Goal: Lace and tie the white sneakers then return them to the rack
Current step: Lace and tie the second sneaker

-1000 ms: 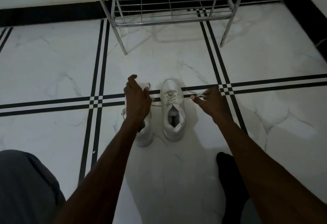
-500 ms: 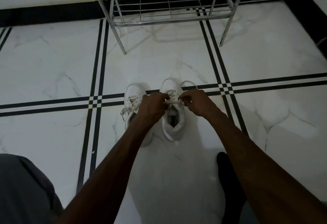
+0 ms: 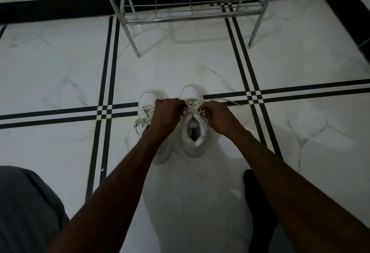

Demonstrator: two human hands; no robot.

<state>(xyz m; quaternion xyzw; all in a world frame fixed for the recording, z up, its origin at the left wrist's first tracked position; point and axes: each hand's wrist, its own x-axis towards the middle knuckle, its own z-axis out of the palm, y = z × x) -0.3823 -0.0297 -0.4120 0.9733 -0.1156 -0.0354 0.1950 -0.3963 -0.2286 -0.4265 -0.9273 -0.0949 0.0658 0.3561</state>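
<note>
The step in hand looks like tying the right sneaker (image 3: 193,124): the left hand (image 3: 167,113) and right hand (image 3: 217,117) are each closed on a lace end (image 3: 201,111) over its tongue. Next, I judge, comes forming and cinching the bow. The left sneaker (image 3: 147,110) sits touching it, laces loose, both on the marble floor (image 3: 60,76) near the metal shoe rack (image 3: 190,15).

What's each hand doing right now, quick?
Left hand: closed, pinching the lace of the right-hand sneaker.
Right hand: closed, pinching that sneaker's lace.
</note>
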